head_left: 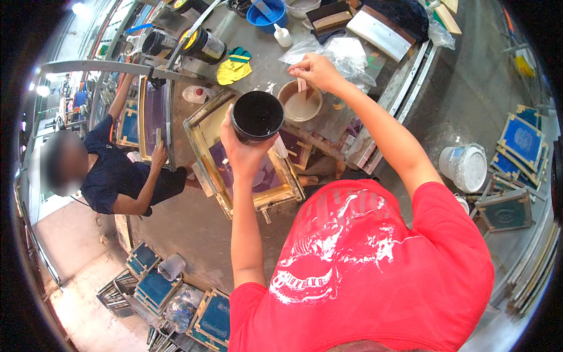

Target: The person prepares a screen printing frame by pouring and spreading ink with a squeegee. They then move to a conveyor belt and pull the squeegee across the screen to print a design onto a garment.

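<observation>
My left hand [239, 151] is wrapped round a black round tub [258, 114], holding it up over a wooden-framed printing screen [275, 176] with a yellowish and purple mesh. Whether anything is inside the dark tub I cannot tell. Just right of it stands a round bowl [304, 109] with pale greyish liquid. Above that bowl, my right hand [318, 71] pinches the top of a pale flat stick [301, 85], whose lower end reaches into the bowl.
At the left a person in dark clothes [111, 170] handles an upright framed screen [155, 120]. Around the worktop lie a yellow-green cloth [234, 67], black tubs [202, 46], a white bottle [282, 36], clear plastic [346, 61] and a blue basin [265, 14]. A white bucket [466, 167] stands right.
</observation>
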The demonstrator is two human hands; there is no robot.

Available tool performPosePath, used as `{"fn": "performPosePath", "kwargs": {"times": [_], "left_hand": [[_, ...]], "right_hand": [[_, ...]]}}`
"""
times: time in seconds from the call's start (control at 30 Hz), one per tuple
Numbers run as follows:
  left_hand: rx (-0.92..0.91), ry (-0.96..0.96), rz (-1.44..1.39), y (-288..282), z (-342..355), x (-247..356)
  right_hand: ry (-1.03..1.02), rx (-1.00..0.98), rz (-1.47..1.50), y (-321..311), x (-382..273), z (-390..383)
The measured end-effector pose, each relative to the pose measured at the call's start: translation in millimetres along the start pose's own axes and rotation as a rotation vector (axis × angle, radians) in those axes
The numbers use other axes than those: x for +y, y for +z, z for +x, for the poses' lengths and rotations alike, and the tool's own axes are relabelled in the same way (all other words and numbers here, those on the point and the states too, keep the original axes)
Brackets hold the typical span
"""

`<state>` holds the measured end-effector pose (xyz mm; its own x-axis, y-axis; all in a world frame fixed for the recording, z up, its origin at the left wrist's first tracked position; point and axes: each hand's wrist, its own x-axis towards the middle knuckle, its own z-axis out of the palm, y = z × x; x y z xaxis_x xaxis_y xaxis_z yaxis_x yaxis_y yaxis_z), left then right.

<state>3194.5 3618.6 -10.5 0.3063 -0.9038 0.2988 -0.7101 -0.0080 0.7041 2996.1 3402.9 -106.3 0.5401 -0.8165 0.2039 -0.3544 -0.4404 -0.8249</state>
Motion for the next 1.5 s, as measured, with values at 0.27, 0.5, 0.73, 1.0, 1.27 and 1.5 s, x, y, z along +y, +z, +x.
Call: {"fn": "performPosePath", "kwargs": {"times": [0.27, 0.5, 0.73, 1.0, 1.27, 1.5], "left_hand": [[-0.017, 0.041, 0.147, 10.5, 10.0, 15.7], [-0.033, 0.058, 0.189, 14.8, 16.1, 18.1], [-0.067, 0.063, 0.237, 16.7, 19.1, 22.9], [-0.060, 0.150, 0.305, 23.3, 20.1, 20.1], [-0.087, 0.153, 0.356, 22.8, 23.0, 24.2], [-0.103, 0.152, 0.368, 26.0, 25.2, 27.2]], "right_hand": [[-0.183, -0.001, 0.014, -29.9, -14.0, -25.9], [-0.274, -0.039, -0.009, -57.6, -27.1, -45.5], [-0.351, 0.116, -0.086, -59.8, -19.0, -62.4], [-0.313, 0.153, -0.092, -54.2, -15.4, -68.8], [-0.288, 0.159, -0.081, -57.8, -19.7, -70.2], [-0.289, 0.160, -0.086, -60.4, -18.8, -69.7]]}}
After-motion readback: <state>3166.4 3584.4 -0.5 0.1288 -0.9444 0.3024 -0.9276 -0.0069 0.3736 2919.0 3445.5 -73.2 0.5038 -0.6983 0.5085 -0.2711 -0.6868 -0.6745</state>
